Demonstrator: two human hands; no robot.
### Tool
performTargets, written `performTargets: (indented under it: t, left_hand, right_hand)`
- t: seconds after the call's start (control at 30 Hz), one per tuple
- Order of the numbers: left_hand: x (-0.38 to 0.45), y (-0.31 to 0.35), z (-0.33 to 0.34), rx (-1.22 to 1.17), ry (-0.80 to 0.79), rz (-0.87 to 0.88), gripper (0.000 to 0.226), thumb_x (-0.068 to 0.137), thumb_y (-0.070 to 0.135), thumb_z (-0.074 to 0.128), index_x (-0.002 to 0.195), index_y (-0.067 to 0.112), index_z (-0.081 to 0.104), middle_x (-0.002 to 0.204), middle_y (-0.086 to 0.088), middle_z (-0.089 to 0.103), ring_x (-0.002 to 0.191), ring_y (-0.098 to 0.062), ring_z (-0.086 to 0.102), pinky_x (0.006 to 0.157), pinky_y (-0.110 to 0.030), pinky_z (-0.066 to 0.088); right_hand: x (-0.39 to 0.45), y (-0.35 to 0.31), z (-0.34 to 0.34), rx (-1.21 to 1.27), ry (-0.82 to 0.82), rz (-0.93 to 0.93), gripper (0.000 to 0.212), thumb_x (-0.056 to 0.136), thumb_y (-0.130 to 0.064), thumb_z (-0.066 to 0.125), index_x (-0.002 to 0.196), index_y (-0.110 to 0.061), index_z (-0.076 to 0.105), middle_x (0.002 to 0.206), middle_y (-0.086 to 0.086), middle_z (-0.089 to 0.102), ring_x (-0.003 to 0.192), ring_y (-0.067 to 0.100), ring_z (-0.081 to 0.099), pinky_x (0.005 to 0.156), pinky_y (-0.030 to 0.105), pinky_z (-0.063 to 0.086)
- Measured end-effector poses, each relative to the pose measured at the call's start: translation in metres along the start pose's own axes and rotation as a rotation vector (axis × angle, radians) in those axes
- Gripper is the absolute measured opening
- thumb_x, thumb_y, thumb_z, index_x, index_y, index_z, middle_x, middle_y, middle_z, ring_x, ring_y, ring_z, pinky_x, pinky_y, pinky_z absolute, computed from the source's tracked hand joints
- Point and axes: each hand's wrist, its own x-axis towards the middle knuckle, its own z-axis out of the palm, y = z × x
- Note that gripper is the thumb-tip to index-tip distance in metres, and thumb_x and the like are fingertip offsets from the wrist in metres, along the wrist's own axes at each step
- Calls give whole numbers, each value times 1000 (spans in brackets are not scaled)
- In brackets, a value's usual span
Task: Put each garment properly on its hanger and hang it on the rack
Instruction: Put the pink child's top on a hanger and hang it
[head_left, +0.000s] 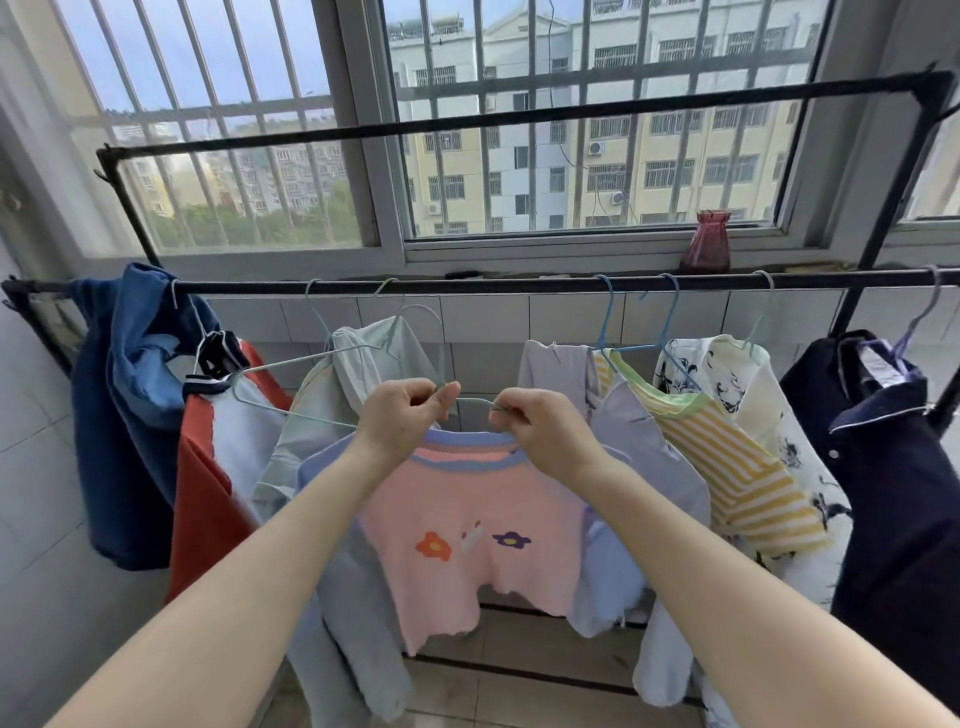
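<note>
Garments already fill most of the rack (519, 286), hung left and right. Both hands, left hand (402, 421) and right hand (540, 431), pinch a wire hanger (470, 401) at the pink top (467, 545), held near the middle gap, fingers closed on it. Judging by this, it has yet to be hooked on.

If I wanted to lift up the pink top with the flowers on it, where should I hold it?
Probably best by the wire hanger at the collar, from the front, as the left hand and right hand pinch it now. The pink top hangs limp from its purple neckline, so gripping up there keeps it flat. Other clothes crowd both sides, and the rack bar sits behind.
</note>
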Motion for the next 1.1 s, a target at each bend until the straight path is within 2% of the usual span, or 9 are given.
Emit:
performTargets:
  t: [0.07, 0.17, 0.27, 0.37, 0.57, 0.7, 0.8, 0.93, 1.1]
  left_hand:
    - [-1, -5, -5, -67, 41, 14, 35, 96, 35, 59, 79, 6, 68, 65, 11, 57, 63, -2, 52, 67, -27, 41]
    - [-1, -28, -26, -1, 139, -39, 33, 93, 36, 50, 104, 12, 70, 94, 5, 66, 89, -15, 60, 83, -30, 46]
    - [-8, -54, -39, -13, -18, -154, 4, 90, 20, 67, 93, 18, 68, 82, 9, 68, 82, -10, 62, 81, -29, 47]
    - [-20, -63, -47, -15, -44, -177, 21, 79, 6, 77, 92, 19, 68, 70, 24, 69, 68, 9, 60, 77, -25, 48]
    - [-26, -73, -55, 110, 140, -199, 11, 92, 2, 59, 91, 7, 70, 82, -8, 68, 83, -26, 60, 77, -36, 45]
    - [-31, -70, -50, 295, 10, -355, 20, 91, 3, 55, 74, 14, 54, 74, -5, 56, 79, -23, 50, 57, -28, 29]
    - [-36, -67, -41, 426, -41, -517, 20, 86, 9, 55, 66, 12, 57, 67, -5, 53, 76, -27, 52, 55, -30, 32]
    - [-41, -89, -39, 502, -87, -694, 24, 87, 11, 54, 103, 1, 69, 106, -19, 67, 102, -35, 63, 78, -32, 47]
    - [-53, -106, -25, 585, -204, -732, 32, 95, 14, 51, 123, 2, 62, 127, -19, 62, 119, -33, 58, 92, -32, 46]
  right_hand:
    - [2, 4, -3, -5, 51, 43, 16, 90, -13, 56, 79, -21, 66, 80, -4, 68, 80, 24, 60, 73, 38, 52]
    - [-1, 11, -11, -31, 54, 81, 21, 91, -15, 57, 77, -28, 65, 75, -12, 64, 77, 17, 59, 69, 32, 47]
    - [0, 23, -20, 9, 78, 100, 32, 91, -14, 57, 68, -36, 60, 68, -23, 62, 72, 8, 58, 68, 32, 46]
    - [2, 30, -25, 65, 110, 110, 40, 91, -12, 57, 65, -41, 58, 60, -33, 57, 64, 0, 50, 65, 33, 43]
    - [1, 34, -37, 129, 212, 133, 31, 90, -4, 58, 69, -26, 65, 56, -18, 56, 60, 3, 48, 66, 35, 41]
    - [2, 39, -43, 92, 268, 172, 25, 90, -14, 61, 72, -29, 69, 65, -12, 62, 66, 15, 53, 71, 41, 48]
    - [1, 41, -44, 76, 252, 178, 27, 90, -15, 63, 70, -33, 67, 65, -11, 63, 66, 17, 53, 72, 44, 49]
    - [-3, 41, -52, 126, 283, 209, 28, 90, -12, 62, 69, -30, 68, 72, -5, 67, 73, 17, 56, 77, 44, 49]
    - [-2, 48, -60, 127, 299, 262, 28, 89, -15, 62, 67, -32, 67, 82, 0, 73, 86, 25, 66, 83, 46, 52]
